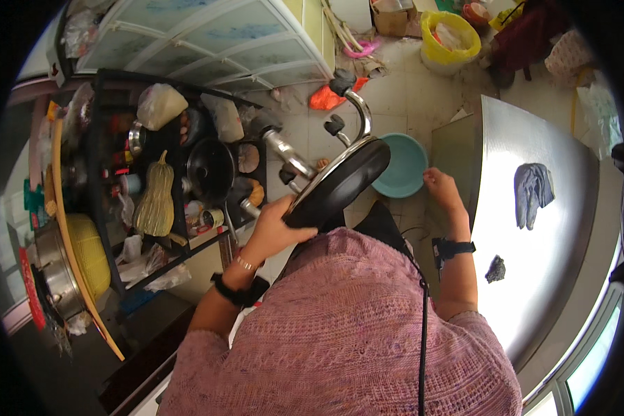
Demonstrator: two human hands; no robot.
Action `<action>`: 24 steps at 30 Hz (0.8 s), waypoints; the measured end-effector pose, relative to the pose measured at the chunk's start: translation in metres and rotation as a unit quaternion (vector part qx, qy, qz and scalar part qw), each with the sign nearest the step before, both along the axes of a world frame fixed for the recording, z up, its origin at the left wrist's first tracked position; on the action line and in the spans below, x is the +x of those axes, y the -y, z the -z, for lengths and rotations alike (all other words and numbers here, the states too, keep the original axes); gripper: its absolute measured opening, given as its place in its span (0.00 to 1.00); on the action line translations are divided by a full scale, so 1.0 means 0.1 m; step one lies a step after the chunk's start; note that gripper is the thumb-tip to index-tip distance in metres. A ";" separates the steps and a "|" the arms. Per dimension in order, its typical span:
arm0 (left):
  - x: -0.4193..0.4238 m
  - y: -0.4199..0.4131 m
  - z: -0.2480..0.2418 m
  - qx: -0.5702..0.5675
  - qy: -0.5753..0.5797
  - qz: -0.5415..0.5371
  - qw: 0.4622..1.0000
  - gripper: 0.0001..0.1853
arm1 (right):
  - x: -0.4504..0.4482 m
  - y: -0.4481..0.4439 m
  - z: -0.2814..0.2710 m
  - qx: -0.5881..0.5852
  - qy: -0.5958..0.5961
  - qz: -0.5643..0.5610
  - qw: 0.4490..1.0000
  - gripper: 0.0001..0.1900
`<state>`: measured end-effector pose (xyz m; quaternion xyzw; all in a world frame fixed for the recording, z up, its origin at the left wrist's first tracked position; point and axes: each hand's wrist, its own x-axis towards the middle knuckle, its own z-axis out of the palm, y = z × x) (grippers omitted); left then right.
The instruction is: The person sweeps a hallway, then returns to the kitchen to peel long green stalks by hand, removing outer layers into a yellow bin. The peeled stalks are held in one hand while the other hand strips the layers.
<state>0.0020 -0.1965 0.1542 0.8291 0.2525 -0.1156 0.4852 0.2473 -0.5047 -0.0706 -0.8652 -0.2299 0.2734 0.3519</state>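
My left hand [275, 229] grips the edge of a round stool's black padded seat [340, 184]. The stool is tipped over, its chrome legs [288, 153] and dark-covered feet pointing away from me. My right hand [441, 188] hangs with fingers curled and nothing visible in it. In the picture it overlaps the rim of a teal plastic basin [401, 165] on the tiled floor; contact cannot be told. Bands are strapped round both my wrists.
At left a black rack [182, 252] holds a long squash [157, 200], a black wok [210, 169] and bags. A metal-topped counter [525, 291] at right bears a grey glove [533, 192] and a dark scouring pad [495, 269]. A yellow-lined bin [450, 44] stands ahead.
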 end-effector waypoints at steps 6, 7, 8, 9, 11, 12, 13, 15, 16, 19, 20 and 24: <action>0.67 -0.97 1.54 -0.293 -0.002 -0.201 0.935 0.20 | -0.26 0.18 0.23 -0.104 -0.012 0.009 0.994 0.09; 0.77 -1.16 1.76 -0.362 -0.007 -0.257 0.896 0.21 | -0.35 0.25 0.22 -0.135 -0.013 0.013 0.991 0.09; 0.87 -1.33 1.91 -0.408 -0.004 -0.285 0.867 0.23 | -0.46 0.31 0.17 -0.147 -0.002 0.030 0.989 0.09; 0.91 -1.50 2.20 -0.434 0.008 -0.319 0.843 0.22 | -0.59 0.32 0.13 -0.153 0.009 0.044 0.987 0.08; 0.84 -1.85 2.97 -0.501 0.024 -0.388 0.773 0.24 | -0.74 0.24 0.02 -0.202 -0.067 0.075 0.974 0.09; 0.88 -1.96 3.27 -0.496 0.029 -0.416 0.762 0.24 | -0.83 0.19 0.05 -0.210 -0.091 0.094 0.969 0.10; 0.79 -2.08 3.74 -0.466 0.015 -0.454 0.759 0.22 | -0.90 0.16 0.20 -0.190 -0.092 0.106 0.972 0.07; 0.77 -2.20 4.38 -0.472 0.015 -0.484 0.737 0.21 | -0.97 0.02 0.54 -0.183 -0.129 0.131 0.966 0.09; 0.77 -2.22 4.61 -0.467 0.023 -0.504 0.726 0.22 | -0.94 -0.15 0.69 -0.187 -0.141 0.129 0.963 0.10; 0.75 -2.37 5.44 -0.488 0.059 -0.526 0.694 0.23 | -0.82 -0.64 1.13 -0.191 -0.182 0.130 0.956 0.09; 0.74 -2.45 5.73 -0.508 0.066 -0.534 0.673 0.24 | -0.77 -0.80 1.29 -0.190 -0.197 0.132 0.953 0.09; 0.80 -2.57 6.36 -0.533 0.098 -0.561 0.626 0.20 | -0.71 -1.25 1.79 -0.138 -0.174 0.074 0.972 0.09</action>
